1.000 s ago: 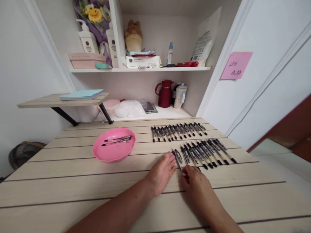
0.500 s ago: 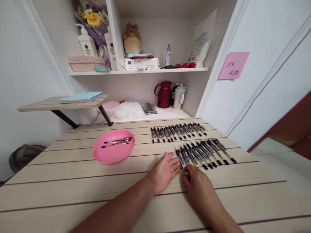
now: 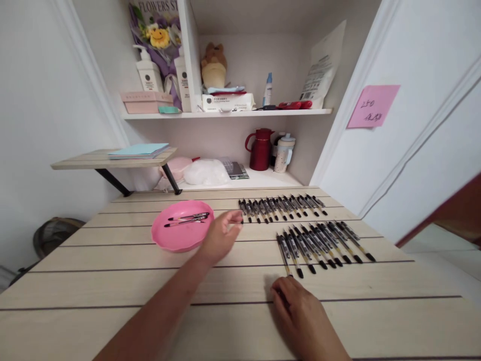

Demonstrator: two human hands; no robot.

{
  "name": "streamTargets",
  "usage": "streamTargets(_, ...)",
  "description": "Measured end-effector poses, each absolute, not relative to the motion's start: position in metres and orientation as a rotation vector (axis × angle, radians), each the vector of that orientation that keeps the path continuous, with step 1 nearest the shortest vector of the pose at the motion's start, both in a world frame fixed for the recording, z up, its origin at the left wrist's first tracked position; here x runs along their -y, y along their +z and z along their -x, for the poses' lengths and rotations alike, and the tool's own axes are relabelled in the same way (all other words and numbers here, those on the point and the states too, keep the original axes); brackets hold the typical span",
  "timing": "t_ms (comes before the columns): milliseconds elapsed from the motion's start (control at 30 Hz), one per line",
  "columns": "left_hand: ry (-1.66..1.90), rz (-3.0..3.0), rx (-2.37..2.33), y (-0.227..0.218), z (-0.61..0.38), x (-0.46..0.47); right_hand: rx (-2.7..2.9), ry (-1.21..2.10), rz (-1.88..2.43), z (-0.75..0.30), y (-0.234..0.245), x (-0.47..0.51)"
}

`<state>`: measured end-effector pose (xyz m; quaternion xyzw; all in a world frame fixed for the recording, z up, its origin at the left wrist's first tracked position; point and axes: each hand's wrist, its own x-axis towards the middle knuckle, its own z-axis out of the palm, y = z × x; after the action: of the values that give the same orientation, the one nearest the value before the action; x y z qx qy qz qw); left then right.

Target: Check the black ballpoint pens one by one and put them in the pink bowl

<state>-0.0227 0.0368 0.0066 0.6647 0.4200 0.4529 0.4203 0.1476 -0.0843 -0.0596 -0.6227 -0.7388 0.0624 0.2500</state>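
My left hand (image 3: 221,234) is raised above the table beside the right rim of the pink dish (image 3: 165,239), its fingers curled loosely with nothing in them. Two or three black pens (image 3: 187,218) lie in that dish. My right hand (image 3: 297,311) rests on the table just below the near row of black pens (image 3: 323,242), fingers bent down, touching no pen. A second row of black pens (image 3: 280,205) lies farther back.
The wooden slatted table (image 3: 112,281) runs to a white alcove. A red jug (image 3: 260,149), a cup, a plastic bag and a pink bowl stand at its back. Shelves above hold bottles, boxes and a plush toy. A pink note (image 3: 372,106) sticks on the right panel.
My left hand left the near row's left end and moved up and left toward the pink dish. My right hand drew back from the pens. The leftmost pens now lie aligned in the row.
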Motion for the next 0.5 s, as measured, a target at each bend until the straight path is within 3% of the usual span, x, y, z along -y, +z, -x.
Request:
streamTargets(100,0.903,-2.275,-1.582,0.027,0.069,-0.059,2.104,0.142,1.593,-0.14,-0.063,0.086)
streamTargets(200,0.377,-2.39,-2.022,0.029,0.102,-0.074,2.15,0.123,1.506,-0.137,-0.068,0.085)
streamTargets(500,0.165,-2.272,-2.164,-0.001,0.117,-0.095,2.131,0.206,1.401,-0.141,-0.076,0.078)
